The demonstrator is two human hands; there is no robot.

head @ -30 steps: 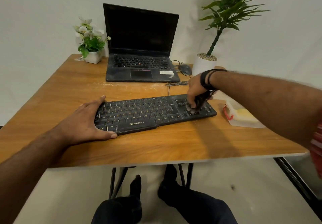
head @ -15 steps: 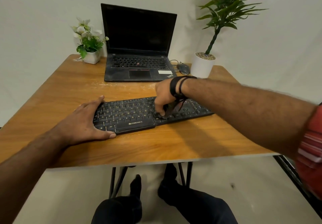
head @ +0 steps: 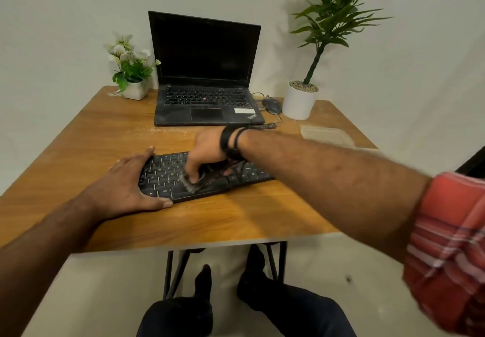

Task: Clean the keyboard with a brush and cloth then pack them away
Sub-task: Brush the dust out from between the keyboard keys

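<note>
**Brush on the keys, left hand bracing**

While dark-trousered legs (head: 294, 310) show below the wooden surface (head: 236, 221) at 6 o'clock, the left hand (head: 126, 187) lies flat with straight fingers on the left end of the black plastic keyboard (head: 162, 176). Over its middle, the right hand (head: 207, 150) curls round a small dark brush (head: 195, 181), bristles down on the keys. Farther off, at 2 o'clock, a pale folded cloth (head: 325, 134) lies. At 12 o'clock stand a black open laptop (head: 207, 79), a dark mouse (head: 273, 105), a white-potted flower (head: 131, 71) and a tall green plant (head: 325, 21).
</note>
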